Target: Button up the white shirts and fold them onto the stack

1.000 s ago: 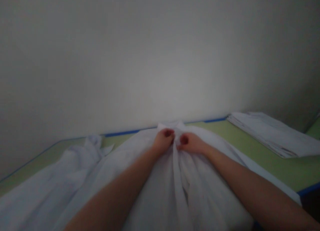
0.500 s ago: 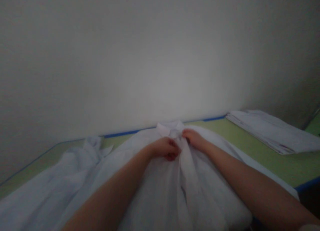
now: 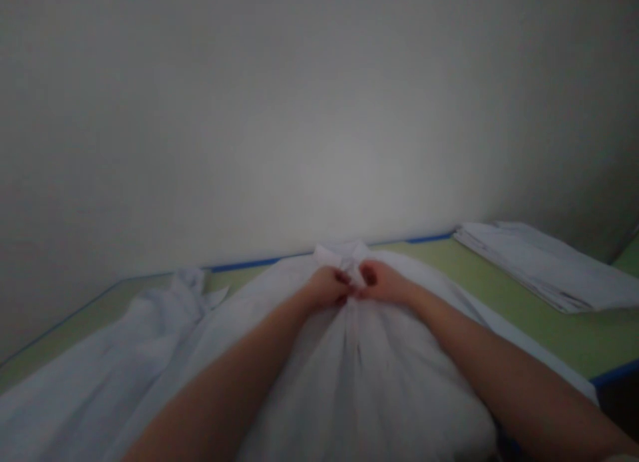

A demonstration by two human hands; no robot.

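Observation:
A white collared shirt (image 3: pixel 399 375) lies spread over the table, its collar (image 3: pixel 327 254) at the far end by the wall. Just below the collar, my left hand (image 3: pixel 327 287) pinches one front edge of the shirt. My right hand (image 3: pixel 384 281) is closed on the facing edge, and the fingertips of both hands meet at the middle. Folds run from the pinched spot down the front. Any button between the fingers is too blurred to make out.
The green table (image 3: pixel 544 329) has a blue edge and backs onto a grey wall (image 3: pixel 319 116). Folded white cloths (image 3: pixel 554 265) lie stacked at the right. Crumpled white fabric (image 3: pixel 134 342) lies on the left.
My left hand has moved slightly up and my right hand in and slightly down, so the fingertips now meet. The shirt's front edges are drawn together.

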